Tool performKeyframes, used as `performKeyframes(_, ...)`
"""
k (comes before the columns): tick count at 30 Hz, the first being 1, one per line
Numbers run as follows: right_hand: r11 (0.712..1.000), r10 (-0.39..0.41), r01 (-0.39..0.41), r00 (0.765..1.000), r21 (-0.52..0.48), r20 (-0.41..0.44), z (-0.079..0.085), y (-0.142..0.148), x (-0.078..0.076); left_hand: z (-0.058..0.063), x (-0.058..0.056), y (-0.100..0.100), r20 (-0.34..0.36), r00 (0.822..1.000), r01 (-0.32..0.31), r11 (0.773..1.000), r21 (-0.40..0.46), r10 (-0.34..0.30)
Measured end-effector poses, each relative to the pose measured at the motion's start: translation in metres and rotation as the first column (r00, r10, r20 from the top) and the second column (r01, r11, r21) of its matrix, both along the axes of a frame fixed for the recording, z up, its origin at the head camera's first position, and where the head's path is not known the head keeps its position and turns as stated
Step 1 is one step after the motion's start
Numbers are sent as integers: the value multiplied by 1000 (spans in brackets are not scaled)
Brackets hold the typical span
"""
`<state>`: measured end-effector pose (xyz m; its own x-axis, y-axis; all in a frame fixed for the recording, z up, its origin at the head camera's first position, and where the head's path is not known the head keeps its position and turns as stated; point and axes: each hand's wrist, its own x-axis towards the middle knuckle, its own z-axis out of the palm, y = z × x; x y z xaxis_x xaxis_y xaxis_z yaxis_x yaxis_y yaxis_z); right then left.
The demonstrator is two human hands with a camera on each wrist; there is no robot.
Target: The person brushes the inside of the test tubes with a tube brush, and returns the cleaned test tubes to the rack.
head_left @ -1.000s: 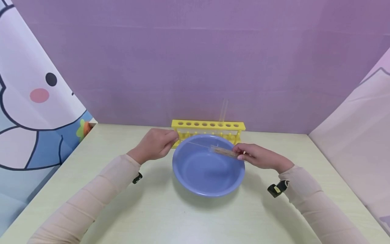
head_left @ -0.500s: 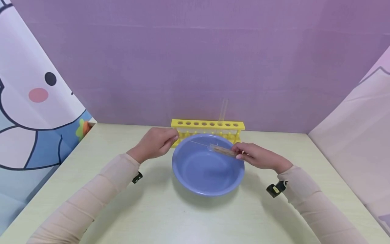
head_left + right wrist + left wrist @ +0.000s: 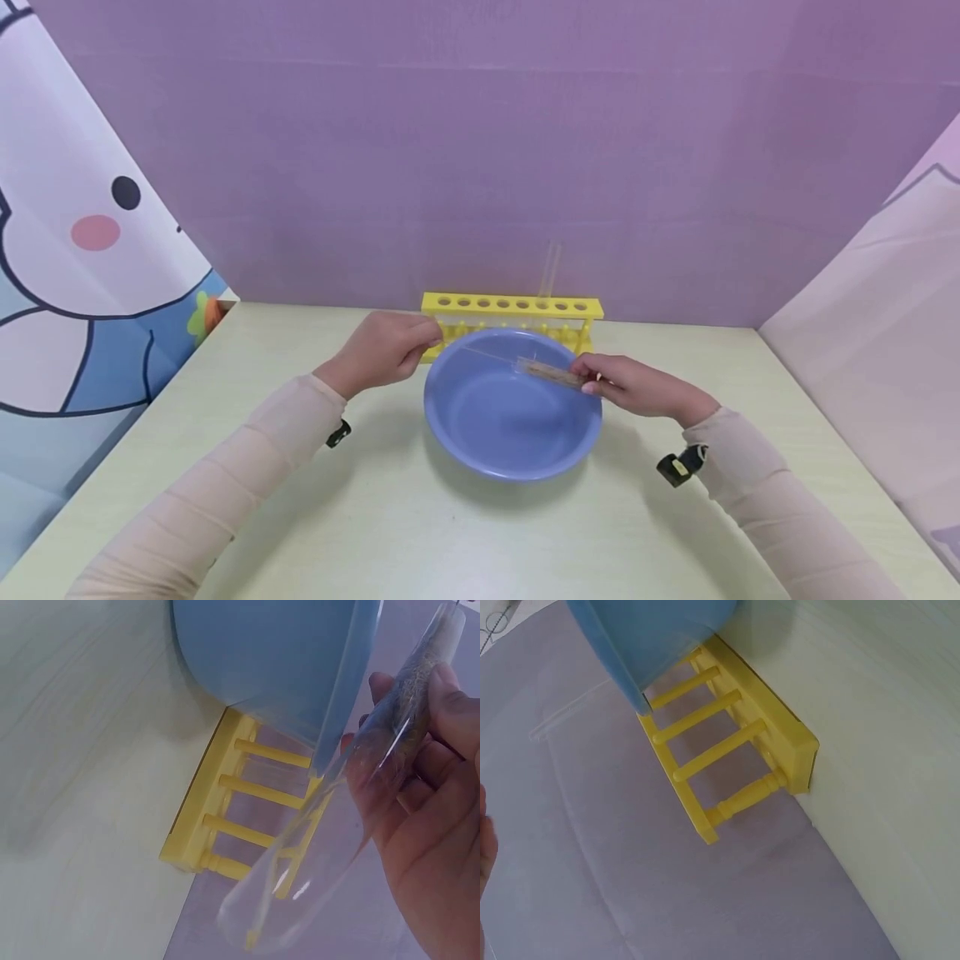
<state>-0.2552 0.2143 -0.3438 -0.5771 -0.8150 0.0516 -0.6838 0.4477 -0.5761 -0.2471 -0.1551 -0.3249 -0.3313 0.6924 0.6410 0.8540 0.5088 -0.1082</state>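
Note:
My left hand [image 3: 382, 352] pinches the thin wire handle of a test tube brush [image 3: 551, 372] at the basin's left side. The brush's bristles sit inside a clear test tube [image 3: 300, 877], which my right hand [image 3: 633, 385] grips between thumb and fingers. The tube lies tilted over the blue basin [image 3: 510, 479], its mouth towards my left hand. In the right wrist view its rounded end points down and left. Only a sliver of left-hand fingers [image 3: 486, 840] shows at the left wrist view's edge.
Behind the basin stands a yellow test tube rack [image 3: 512, 306], partly hidden by the rim. Another clear test tube [image 3: 550, 271] stands upright in it, right of the middle. A purple backdrop [image 3: 480, 150] rises behind the pale table [image 3: 450, 550].
Both hands stay almost in place, still holding the brush and the test tube. My left hand has shifted very slightly to the right.

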Motion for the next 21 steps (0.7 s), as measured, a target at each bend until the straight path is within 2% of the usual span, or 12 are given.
performKeyframes(7,1000,18,-18,1000,9,13,1,0,-2,4,-3,-3,-159,987,19,1000,-4,-19)
performKeyframes(9,1000,20,-20,1000,7,21,2,0,-2,5,-3,-3,-182,983,31,999,6,-29)
performKeyframes(12,1000,22,-22,1000,-2,22,2,0,-2,6,-4,-3,-181,983,38,999,28,-33)
performKeyframes(15,999,27,-27,1000,-23,5,0,0,-2,4,-5,-3,-118,993,22,998,51,-16)
performKeyframes(18,999,33,-33,999,-32,-15,-1,-1,-2,1,-4,-3,2,1000,-22,998,53,22)
performKeyframes(21,999,33,-34,999,-28,-28,-2,-2,-2,0,-2,-2,156,985,-77,996,39,70)
